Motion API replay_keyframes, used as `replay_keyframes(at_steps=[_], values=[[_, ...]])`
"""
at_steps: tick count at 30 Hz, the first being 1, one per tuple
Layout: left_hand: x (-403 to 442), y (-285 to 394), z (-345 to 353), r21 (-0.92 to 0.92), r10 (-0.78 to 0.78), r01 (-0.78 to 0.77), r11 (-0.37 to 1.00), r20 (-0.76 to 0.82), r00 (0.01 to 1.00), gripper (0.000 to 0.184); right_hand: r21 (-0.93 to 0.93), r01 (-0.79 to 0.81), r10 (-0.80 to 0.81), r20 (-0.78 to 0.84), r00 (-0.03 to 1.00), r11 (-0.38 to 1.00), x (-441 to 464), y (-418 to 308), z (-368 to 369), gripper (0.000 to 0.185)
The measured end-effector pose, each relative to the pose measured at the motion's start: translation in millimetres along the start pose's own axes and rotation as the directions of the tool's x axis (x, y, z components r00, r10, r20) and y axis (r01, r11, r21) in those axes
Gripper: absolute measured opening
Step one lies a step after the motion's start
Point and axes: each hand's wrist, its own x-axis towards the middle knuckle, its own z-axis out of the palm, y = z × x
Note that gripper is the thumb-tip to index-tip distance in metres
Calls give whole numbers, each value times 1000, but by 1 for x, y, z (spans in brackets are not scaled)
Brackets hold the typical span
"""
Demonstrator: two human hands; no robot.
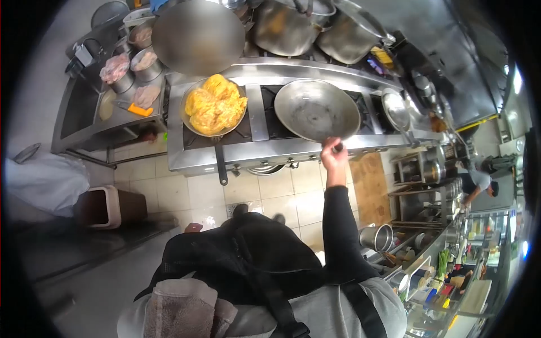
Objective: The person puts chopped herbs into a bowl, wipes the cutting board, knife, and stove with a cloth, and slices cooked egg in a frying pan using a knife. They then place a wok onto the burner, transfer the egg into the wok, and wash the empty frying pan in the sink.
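Observation:
My right hand (335, 160) is closed around the handle of a wide steel wok (316, 110) on the stove's middle burner. The wok's inside looks bare, with darker marks at the bottom. To its left, a frying pan (222, 169) rests on another burner, its dark handle pointing toward me. Piled in that pan is a yellow, battered-looking food (216, 106), perhaps coated meat. Only a small bit of my left hand (193, 227) shows, low beside my dark apron; its fingers cannot be made out.
Large pots (287, 28) line the back of the stove (259, 115). On the left counter are raw meat (115, 69), metal containers and an orange-handled knife (140, 109). A bin (112, 207) stands on the floor at left. A person (479, 181) bends at far right.

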Motion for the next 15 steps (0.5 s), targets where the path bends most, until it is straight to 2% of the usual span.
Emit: replay_keyframes(at_steps=[2, 4, 5, 6, 8, 9, 12, 14, 15], values=[[-22, -4, -3, -15, -143, 143, 990, -43, 989, 31, -245, -148, 75, -284, 956, 958, -4, -2, -34, 14], [-36, -5, -2, -19, -218, 217, 976, -66, 974, 30, -458, -297, 136, -352, 926, 838, -3, 16, -52, 20], [-42, -2, -2, -15, -249, 249, 968, -81, 965, 29, -491, -364, 154, -417, 896, 792, 7, 25, -49, 19], [-48, 2, -2, -6, -269, 270, 963, -98, 958, 28, -484, -372, 165, -417, 894, 792, 18, 37, -43, 19], [-57, 14, -4, 14, -292, 296, 955, -136, 947, 27, -633, -454, 60, -542, 838, 627, 37, 59, -37, 20], [-57, 23, -6, 35, -284, 293, 955, -156, 946, 26, -626, -454, 67, -541, 838, 633, 44, 64, -38, 20], [-54, 58, -3, 184, -136, 183, 966, -239, 961, 25, -638, -469, 45, -563, 825, 612, 64, 78, -41, 24], [-52, 97, 2, 106, -132, 170, 980, -293, 947, 23, -647, -393, -41, -549, 835, 653, 72, 96, -31, 27], [-50, 120, 4, -138, -259, 229, 964, -266, 929, 22, -632, -407, -17, -554, 832, 660, 82, 103, -35, 27]])
